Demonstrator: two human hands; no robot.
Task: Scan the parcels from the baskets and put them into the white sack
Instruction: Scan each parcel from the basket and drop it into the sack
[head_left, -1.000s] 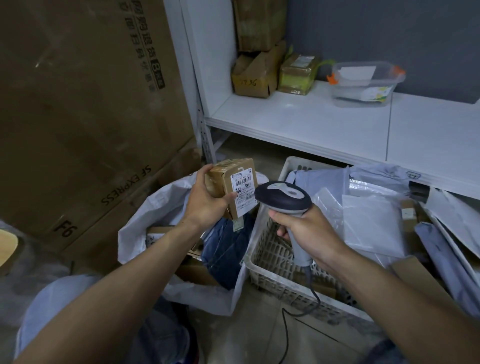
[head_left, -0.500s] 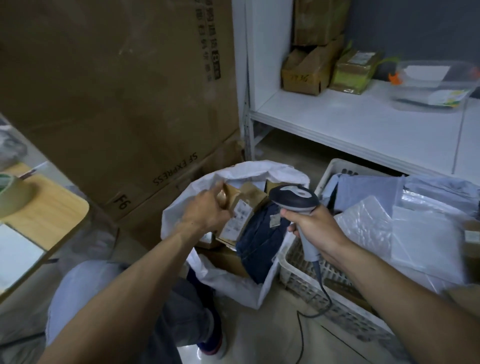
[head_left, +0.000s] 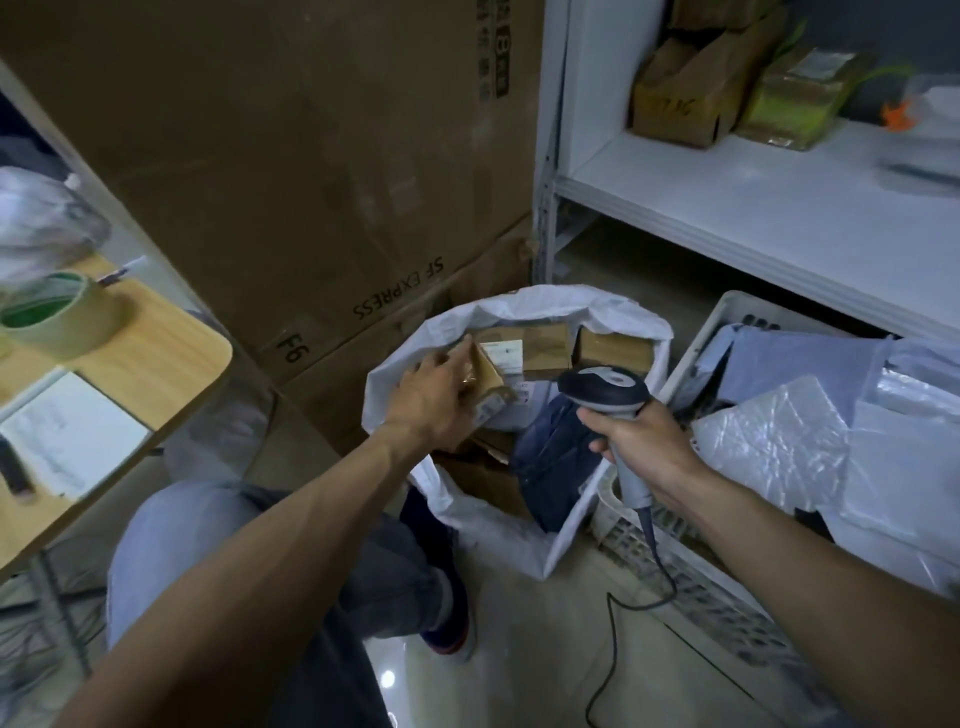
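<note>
The white sack (head_left: 519, 300) stands open on the floor, holding brown boxes (head_left: 545, 345) and a dark blue parcel (head_left: 550, 457). My left hand (head_left: 434, 402) is inside the sack's mouth, fingers over a small brown labelled box (head_left: 488, 387) that it holds tilted. My right hand (head_left: 647, 449) grips the handle of a corded barcode scanner (head_left: 605, 387) above the sack's right edge. To the right stands a white basket (head_left: 727, 314) filled with grey and clear poly-bag parcels (head_left: 779, 441).
Large cardboard cartons (head_left: 311, 156) stand behind the sack. A white shelf (head_left: 779, 208) with small boxes (head_left: 685, 98) runs above the basket. A wooden table (head_left: 145, 358) at left holds a tape roll (head_left: 57, 317) and a notepad (head_left: 67, 436). My knee (head_left: 208, 545) is below.
My left hand has carried the small box from in front of the scanner down and left into the sack's mouth. The view has swung left; the scanner hand has stayed about where it was.
</note>
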